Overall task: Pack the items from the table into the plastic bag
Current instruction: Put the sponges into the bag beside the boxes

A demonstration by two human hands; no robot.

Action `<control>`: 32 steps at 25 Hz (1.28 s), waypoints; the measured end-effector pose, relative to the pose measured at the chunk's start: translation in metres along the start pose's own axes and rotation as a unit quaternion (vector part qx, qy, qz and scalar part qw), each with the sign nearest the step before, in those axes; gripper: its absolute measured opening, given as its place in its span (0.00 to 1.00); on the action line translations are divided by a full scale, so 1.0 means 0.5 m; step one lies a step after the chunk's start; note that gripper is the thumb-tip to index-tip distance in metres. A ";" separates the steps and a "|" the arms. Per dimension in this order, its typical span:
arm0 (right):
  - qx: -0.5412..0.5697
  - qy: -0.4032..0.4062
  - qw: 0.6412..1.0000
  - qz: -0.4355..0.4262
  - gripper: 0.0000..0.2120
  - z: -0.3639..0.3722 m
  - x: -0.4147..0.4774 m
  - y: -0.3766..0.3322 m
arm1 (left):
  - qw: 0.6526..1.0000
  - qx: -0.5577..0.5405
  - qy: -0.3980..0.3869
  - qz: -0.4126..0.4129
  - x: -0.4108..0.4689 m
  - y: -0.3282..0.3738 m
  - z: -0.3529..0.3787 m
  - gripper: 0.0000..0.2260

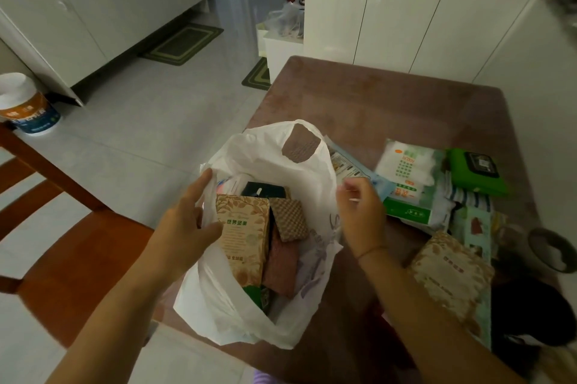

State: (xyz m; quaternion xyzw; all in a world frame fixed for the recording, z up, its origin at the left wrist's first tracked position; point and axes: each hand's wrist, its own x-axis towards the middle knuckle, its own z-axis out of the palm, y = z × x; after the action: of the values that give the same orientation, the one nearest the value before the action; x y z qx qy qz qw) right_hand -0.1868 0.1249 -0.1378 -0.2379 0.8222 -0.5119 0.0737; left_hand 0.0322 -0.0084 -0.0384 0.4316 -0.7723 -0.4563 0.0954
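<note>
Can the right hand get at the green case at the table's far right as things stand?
Probably yes. The right hand holds nothing visible, and the green case lies on top of the packets with nothing over it; only those low packets lie between.

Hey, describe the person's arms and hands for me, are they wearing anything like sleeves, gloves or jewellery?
Both forearms are bare, with no sleeves or gloves in view. The left hand shows no rings or watch. The right hand has a thin dark string bracelet around the wrist. No rings are visible on the fingers, though the right hand is slightly blurred.
</note>
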 end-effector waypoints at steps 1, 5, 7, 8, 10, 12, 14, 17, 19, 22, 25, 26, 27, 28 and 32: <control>-0.015 0.011 0.998 0.061 0.11 -0.013 0.038 0.032 | 1.000 0.002 0.000 -0.003 0.001 0.001 0.001 0.37; -0.091 -0.082 0.976 0.182 0.23 -0.014 0.186 0.132 | 1.000 0.020 0.006 -0.012 -0.002 -0.001 0.001 0.36; -0.008 -0.109 0.965 0.240 0.28 0.017 0.244 0.132 | 0.999 0.028 0.024 -0.020 -0.003 -0.005 -0.001 0.36; 0.034 -0.118 0.954 0.274 0.32 0.040 0.267 0.125 | 0.999 0.037 0.031 -0.023 -0.003 -0.007 0.000 0.36; 0.063 -0.125 0.937 0.319 0.40 0.095 0.299 0.110 | 0.998 0.044 0.039 -0.031 0.001 -0.012 0.002 0.36; 0.046 -0.103 0.943 0.313 0.40 0.147 0.317 0.105 | 0.997 0.046 0.042 -0.034 0.005 -0.013 0.006 0.36; 0.033 -0.076 0.954 0.289 0.37 0.173 0.329 0.106 | 0.998 0.039 0.043 -0.032 0.009 -0.012 0.009 0.35; 0.000 -0.099 0.955 0.279 0.32 0.197 0.344 0.120 | 0.998 0.021 0.045 -0.032 0.014 -0.011 0.015 0.34; 0.003 -0.121 0.946 0.301 0.25 0.198 0.347 0.119 | 0.998 0.020 0.045 -0.032 0.015 -0.011 0.018 0.34; 0.021 -0.149 0.927 0.344 0.22 0.180 0.349 0.102 | 0.998 0.028 0.050 -0.030 0.014 -0.011 0.021 0.33; 0.105 -0.196 0.908 0.356 0.25 0.144 0.343 0.089 | 0.997 0.039 0.059 -0.024 0.013 -0.012 0.020 0.33; 0.135 -0.183 0.903 0.365 0.27 0.124 0.336 0.085 | 0.997 0.042 0.061 -0.022 0.012 -0.012 0.018 0.34; 0.157 -0.146 0.907 0.363 0.28 0.102 0.329 0.081 | 0.997 0.042 0.062 -0.022 0.010 -0.014 0.017 0.34; 0.177 -0.096 0.920 0.337 0.27 0.074 0.323 0.072 | 0.997 0.039 0.061 -0.022 0.008 -0.015 0.015 0.35; 0.295 0.084 0.937 0.170 0.21 -0.072 0.262 -0.012 | 0.999 0.017 0.047 -0.020 0.004 -0.020 0.008 0.36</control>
State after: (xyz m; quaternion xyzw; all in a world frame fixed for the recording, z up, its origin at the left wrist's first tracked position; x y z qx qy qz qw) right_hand -0.3128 0.0907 -0.0997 -0.0181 0.6658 -0.7291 0.1571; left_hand 0.0347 -0.0096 -0.0492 0.4690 -0.7663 -0.4238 0.1148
